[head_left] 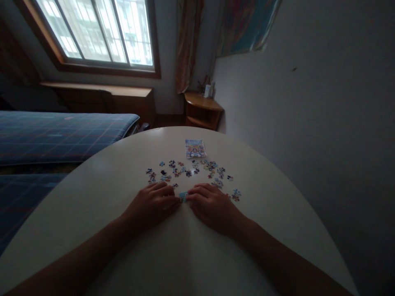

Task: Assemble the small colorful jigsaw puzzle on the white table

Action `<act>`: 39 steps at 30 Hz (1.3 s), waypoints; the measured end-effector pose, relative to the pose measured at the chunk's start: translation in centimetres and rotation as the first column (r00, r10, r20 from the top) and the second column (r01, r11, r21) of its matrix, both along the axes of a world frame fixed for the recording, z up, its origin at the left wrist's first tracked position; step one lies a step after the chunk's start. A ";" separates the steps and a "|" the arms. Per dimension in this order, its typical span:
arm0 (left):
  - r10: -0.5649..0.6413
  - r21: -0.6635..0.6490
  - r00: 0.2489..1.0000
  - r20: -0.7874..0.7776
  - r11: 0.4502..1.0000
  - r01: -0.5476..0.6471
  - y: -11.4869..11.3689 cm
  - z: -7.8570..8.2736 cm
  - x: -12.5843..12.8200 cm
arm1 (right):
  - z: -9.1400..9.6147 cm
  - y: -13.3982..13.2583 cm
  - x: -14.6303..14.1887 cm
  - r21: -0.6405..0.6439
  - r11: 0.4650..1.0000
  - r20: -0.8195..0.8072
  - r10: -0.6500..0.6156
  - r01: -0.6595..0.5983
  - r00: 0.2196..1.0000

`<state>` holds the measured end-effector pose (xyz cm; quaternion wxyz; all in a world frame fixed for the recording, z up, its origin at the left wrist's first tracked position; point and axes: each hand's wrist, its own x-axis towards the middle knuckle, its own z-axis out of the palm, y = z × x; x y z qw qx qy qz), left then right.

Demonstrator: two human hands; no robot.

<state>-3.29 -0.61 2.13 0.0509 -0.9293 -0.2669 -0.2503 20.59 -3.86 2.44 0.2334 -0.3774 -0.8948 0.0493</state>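
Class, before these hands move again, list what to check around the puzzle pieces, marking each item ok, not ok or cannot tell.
1. The left hand and right hand rest on the white table: ok.
2. Both hands' fingertips meet at the blue piece: ok.
3. Piece pinched or only touched: cannot tell.
4. The loose pieces lie spread beyond the hands: ok.
5. The picture card lies uncovered past them: ok.
6. Light enough to read piece prints: not ok, dim.
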 end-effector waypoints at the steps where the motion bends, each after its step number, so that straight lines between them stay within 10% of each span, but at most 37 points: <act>1: 0.013 0.009 1.000 0.001 1.000 -0.013 0.0 0.1 0.0 | 0.1 0.0 0.0 -0.009 1.000 0.000 0.000 0.000 1.000; 14: 0.112 -0.025 0.994 0.011 0.993 -0.112 0.1 0.0 -0.1 | 0.5 -0.1 -0.1 -0.054 0.998 -0.005 -0.016 0.016 1.000; 39: -0.062 -0.114 0.998 0.019 0.991 0.063 0.0 0.2 -0.7 | 0.4 0.0 -0.2 -0.026 1.000 0.038 -0.003 0.004 0.999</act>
